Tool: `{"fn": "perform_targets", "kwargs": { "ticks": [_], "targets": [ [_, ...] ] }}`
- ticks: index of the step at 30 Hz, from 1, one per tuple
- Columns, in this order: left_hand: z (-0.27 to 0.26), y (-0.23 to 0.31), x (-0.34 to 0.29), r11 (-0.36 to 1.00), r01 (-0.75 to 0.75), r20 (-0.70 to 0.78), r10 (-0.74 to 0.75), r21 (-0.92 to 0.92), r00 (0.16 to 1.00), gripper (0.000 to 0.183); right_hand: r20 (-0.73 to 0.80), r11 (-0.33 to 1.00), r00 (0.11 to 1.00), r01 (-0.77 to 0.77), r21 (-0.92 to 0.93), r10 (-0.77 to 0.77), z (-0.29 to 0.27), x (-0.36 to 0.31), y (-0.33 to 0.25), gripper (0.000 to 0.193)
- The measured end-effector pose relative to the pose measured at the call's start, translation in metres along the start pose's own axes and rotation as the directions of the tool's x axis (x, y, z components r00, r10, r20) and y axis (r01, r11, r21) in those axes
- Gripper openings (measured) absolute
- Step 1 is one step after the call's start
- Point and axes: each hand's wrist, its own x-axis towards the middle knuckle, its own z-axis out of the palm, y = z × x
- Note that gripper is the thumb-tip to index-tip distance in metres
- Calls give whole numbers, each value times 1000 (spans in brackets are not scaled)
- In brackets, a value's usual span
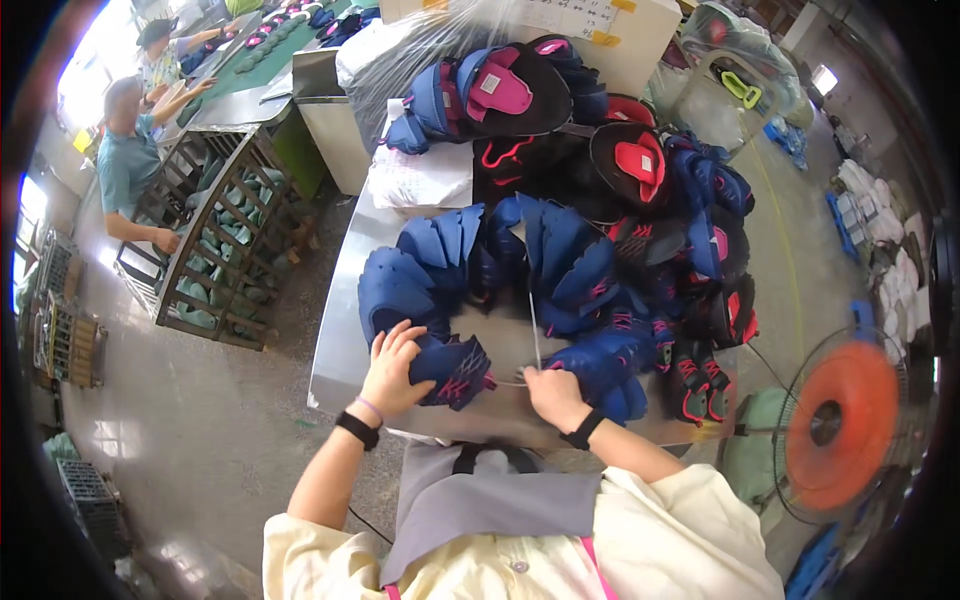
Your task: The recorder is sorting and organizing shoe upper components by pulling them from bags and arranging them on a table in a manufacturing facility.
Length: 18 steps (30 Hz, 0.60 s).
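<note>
A ring of navy-blue shoe uppers (430, 245), overlapping one another like fanned cards, lies on the metal table (345, 335) in front of me. My left hand (397, 372) is closed round the near left end of it, on a blue shoe upper (457, 372) with pink lacing marks. Right of the gap, my right hand (553, 394) pinches a thin pale cord (535, 330). One stretch of this cord runs up into the far uppers; another reaches left toward the upper under my left hand. Its ends are hidden.
Black-and-red uppers (640, 165) pile up behind and right. A paper stack (420, 178) and a carton (640, 50) stand at the back. An orange fan (840, 420) is at the right. Two people (130, 165) work beside a slatted crate (215, 245) at the far left.
</note>
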Motion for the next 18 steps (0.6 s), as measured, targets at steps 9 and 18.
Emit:
{"fn": "perform_targets", "kwargs": {
  "ticks": [9,18],
  "targets": [
    [-50,-53,8,993,18,-44,-13,114,999,72,-23,986,989,-148,-73,147,-38,-14,48,9],
    [4,-138,29,912,-10,38,28,-411,999,130,-176,930,936,-252,267,304,-96,125,8,32]
  ]
}}
